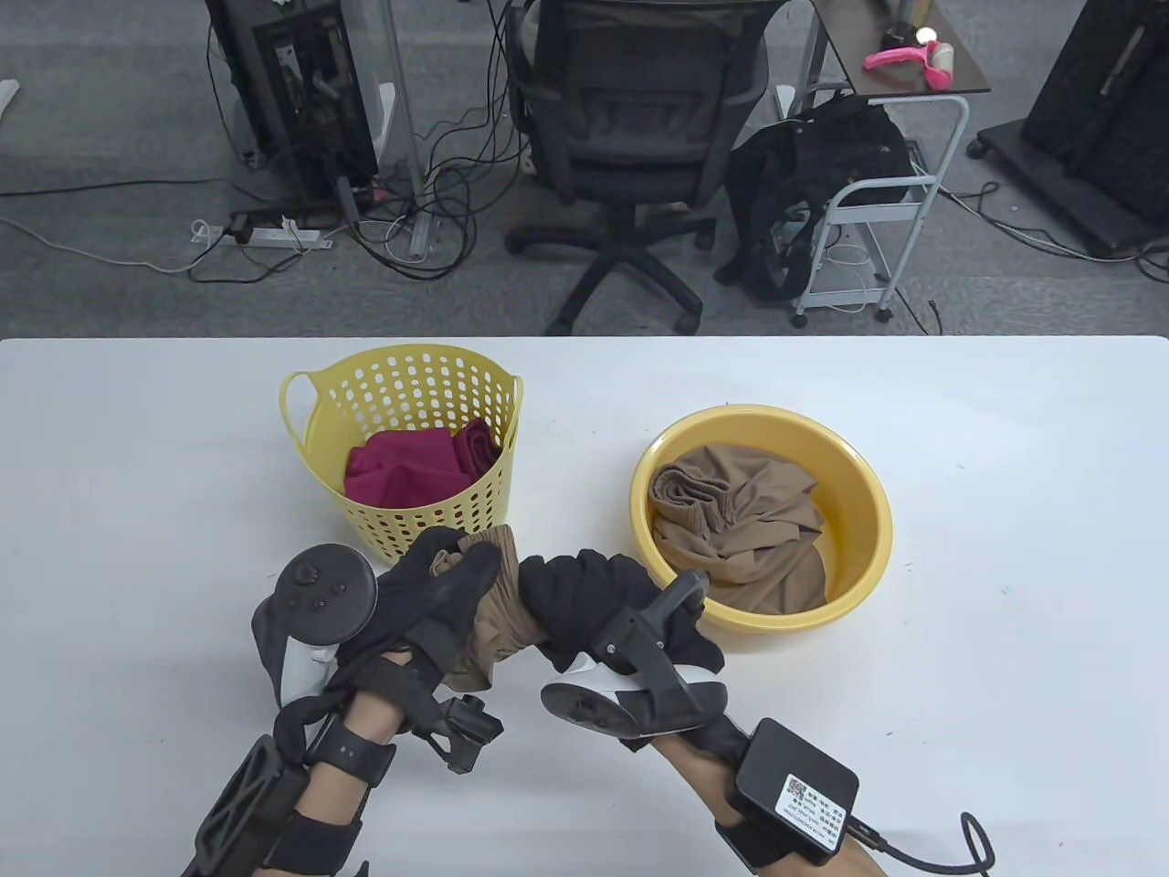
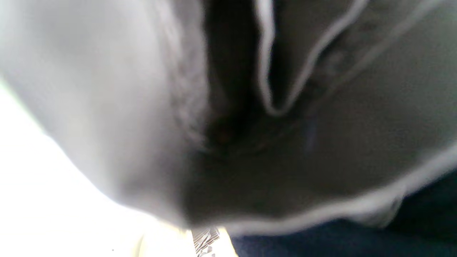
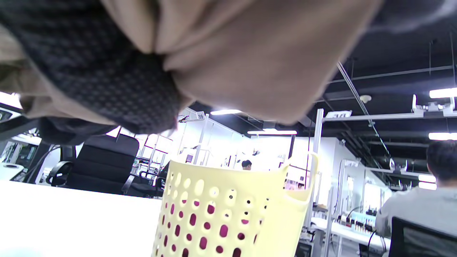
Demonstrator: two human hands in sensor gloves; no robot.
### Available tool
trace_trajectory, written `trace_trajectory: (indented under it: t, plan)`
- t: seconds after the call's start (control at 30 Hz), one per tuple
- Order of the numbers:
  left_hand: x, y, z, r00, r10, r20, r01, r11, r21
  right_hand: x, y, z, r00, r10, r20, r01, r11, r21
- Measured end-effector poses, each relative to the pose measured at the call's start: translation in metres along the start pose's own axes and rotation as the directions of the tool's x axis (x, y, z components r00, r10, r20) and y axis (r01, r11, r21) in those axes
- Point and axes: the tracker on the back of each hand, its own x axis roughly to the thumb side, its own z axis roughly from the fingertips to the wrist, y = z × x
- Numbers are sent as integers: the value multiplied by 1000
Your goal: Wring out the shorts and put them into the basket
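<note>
Tan shorts [image 1: 493, 626] are bunched into a twisted roll above the table's front, between my two gloved hands. My left hand [image 1: 447, 580] grips the roll's left end with fingers curled over it. My right hand [image 1: 584, 594] grips the right end, fingers wrapped round the cloth. In the right wrist view the tan shorts [image 3: 257, 53] fill the top, with my gloved fingers [image 3: 107, 82] curled on them. The left wrist view shows only blurred cloth [image 2: 321, 142] close up. The yellow perforated basket [image 1: 411, 384] stands just behind my left hand and holds a magenta garment [image 1: 411, 466].
A yellow basin [image 1: 858, 512] to the right of the basket holds another tan garment [image 1: 740, 530]. Behind the table stand an office chair [image 1: 630, 119], a white cart [image 1: 877, 201] and cables on the floor. A seated person [image 3: 421, 200] shows in the right wrist view.
</note>
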Motion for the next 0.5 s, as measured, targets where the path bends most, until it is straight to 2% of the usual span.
trace_trajectory:
  t: [0.17,0.5]
  plan:
    - [-2,-1,-2,999,30,-33,-31,999,-23,3,-3,1,997,72,31,-71,997,-24]
    - [-1,-2,-2,998,44,-38,-45,998,-34,3,-3,1,996,79,35,-78,997,-28]
